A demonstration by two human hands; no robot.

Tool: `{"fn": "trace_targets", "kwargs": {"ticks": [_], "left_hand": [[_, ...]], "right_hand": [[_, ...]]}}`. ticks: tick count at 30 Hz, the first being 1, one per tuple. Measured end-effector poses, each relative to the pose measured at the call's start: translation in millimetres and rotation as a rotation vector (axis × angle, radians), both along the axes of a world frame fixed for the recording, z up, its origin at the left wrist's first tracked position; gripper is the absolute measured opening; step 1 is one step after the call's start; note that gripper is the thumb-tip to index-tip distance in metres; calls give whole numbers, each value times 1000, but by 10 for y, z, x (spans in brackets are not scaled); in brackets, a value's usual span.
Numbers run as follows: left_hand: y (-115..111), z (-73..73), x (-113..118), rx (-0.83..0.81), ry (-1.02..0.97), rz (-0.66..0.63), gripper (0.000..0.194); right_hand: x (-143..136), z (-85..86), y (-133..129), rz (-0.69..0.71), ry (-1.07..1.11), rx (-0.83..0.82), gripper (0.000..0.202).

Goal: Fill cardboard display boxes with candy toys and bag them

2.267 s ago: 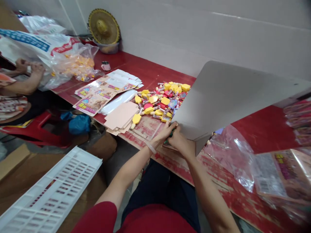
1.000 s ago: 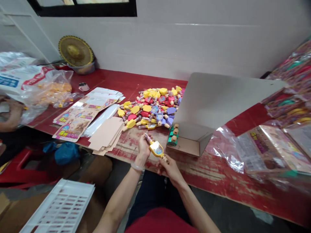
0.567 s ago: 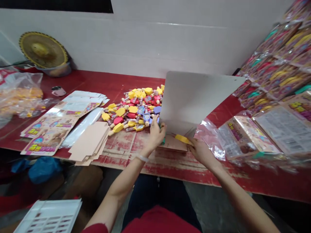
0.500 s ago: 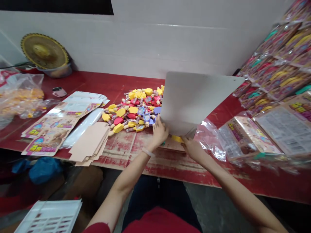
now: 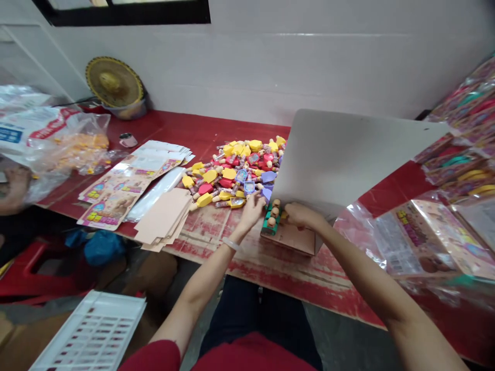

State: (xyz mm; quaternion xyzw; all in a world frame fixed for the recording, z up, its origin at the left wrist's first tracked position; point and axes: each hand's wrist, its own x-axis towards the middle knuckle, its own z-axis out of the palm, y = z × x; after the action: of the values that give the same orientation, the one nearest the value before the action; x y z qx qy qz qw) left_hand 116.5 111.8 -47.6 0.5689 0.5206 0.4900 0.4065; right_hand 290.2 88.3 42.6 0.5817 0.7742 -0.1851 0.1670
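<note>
My left hand is at the right edge of a pile of small toys in yellow, red and purple, its fingers apart beside a purple toy. My right hand is closed over a pinkish cardboard box, with a bit of a yellow piece showing at its fingertips; the rest is hidden. A green toy piece with tan round knobs sits at the box's left end. Behind my right hand stands a large plain grey-white panel, leaning back and hiding part of the pile.
Left of the pile lie tan card pieces, clear plastic sleeves and printed cards. Packaged toys in clear wrap lie and stack at the right. Another person's hand is at the far left, near bags. A white tray is below.
My view has swung left, bringing another person's hand into sight. My right hand has moved over the box, whose top and green piece now show. My left hand remains near the pile's edge.
</note>
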Motion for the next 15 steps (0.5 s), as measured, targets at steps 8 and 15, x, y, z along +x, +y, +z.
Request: {"fn": "trace_targets", "kwargs": {"ticks": [8, 15], "left_hand": [[196, -377, -1041, -163, 569, 310, 59], [-915, -1105, -1090, -61, 794, 340, 50]], "right_hand": [[183, -479, -384, -353, 371, 411, 43], [-159, -1242, -1269, -393, 686, 482, 33]]}}
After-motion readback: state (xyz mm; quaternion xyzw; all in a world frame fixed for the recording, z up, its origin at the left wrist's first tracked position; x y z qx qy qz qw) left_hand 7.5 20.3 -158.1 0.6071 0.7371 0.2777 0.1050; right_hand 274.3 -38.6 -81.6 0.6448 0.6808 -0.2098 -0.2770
